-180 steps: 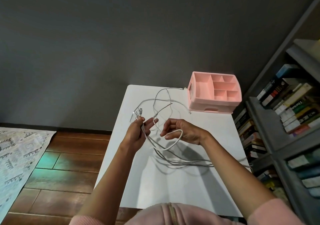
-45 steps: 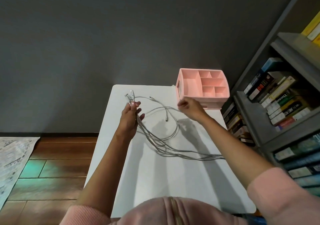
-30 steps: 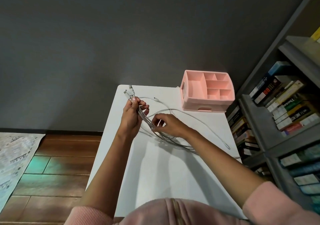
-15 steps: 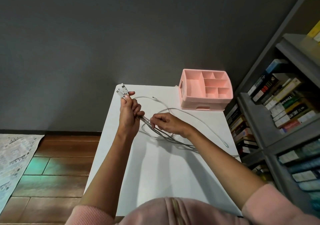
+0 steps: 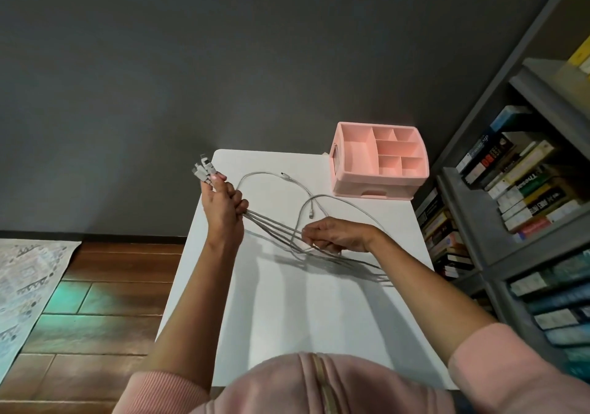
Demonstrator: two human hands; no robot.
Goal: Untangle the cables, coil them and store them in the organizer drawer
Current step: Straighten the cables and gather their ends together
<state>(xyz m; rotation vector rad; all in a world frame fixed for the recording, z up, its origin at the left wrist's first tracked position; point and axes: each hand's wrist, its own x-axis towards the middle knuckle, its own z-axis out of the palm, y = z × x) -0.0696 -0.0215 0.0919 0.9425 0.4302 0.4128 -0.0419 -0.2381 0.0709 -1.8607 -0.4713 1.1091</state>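
Observation:
Several grey-white cables (image 5: 271, 226) stretch taut between my two hands above the white table (image 5: 297, 311). My left hand (image 5: 223, 209) is raised at the table's left edge and grips their plug ends (image 5: 202, 171), which stick out above my fingers. My right hand (image 5: 335, 234) is closed around the same strands lower and to the right, near the table's middle. Loose cable loops (image 5: 287, 180) with free connectors lie on the table behind my hands. The pink organizer (image 5: 380, 161) stands at the far right corner, its drawer (image 5: 373, 192) shut.
A grey bookshelf (image 5: 517, 222) full of books stands close along the table's right side. A dark wall is behind the table. To the left are wooden floor and a patterned rug (image 5: 25, 286).
My left hand has lifted the plug ends up and leftward. My right hand has slid along the strands to the right, pulling them straighter.

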